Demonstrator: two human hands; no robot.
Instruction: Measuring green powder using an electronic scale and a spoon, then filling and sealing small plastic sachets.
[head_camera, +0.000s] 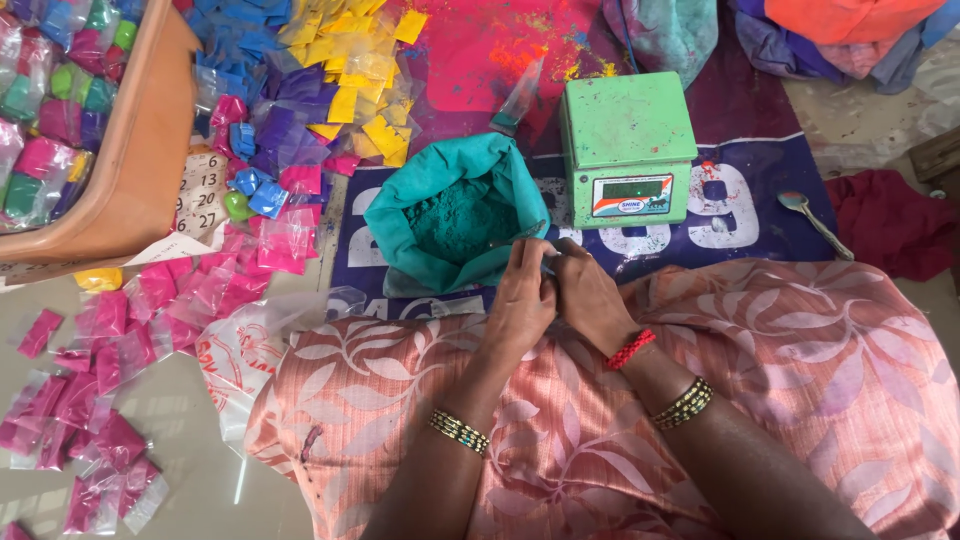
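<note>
Hands meet over your lap, beside one bag of teal powder.

Your left hand (520, 295) and right hand (590, 295) pinch together on a small clear packet (548, 262), mostly hidden between your fingers; its contents can't be made out. One teal cloth bag (455, 215) sits open just ahead, one green scale (628, 148) beside it, one spoon (812, 217) further right. Pink packets (100, 400) on the floor are too many to count.

Whatever the left hand (520, 300) and right hand (588, 300) pinch between them stays hidden behind the fingers, too small to identify. The orange tub (130, 170) of coloured packets runs off the left edge; bundled cloths (830, 35) are cropped at the top.
</note>
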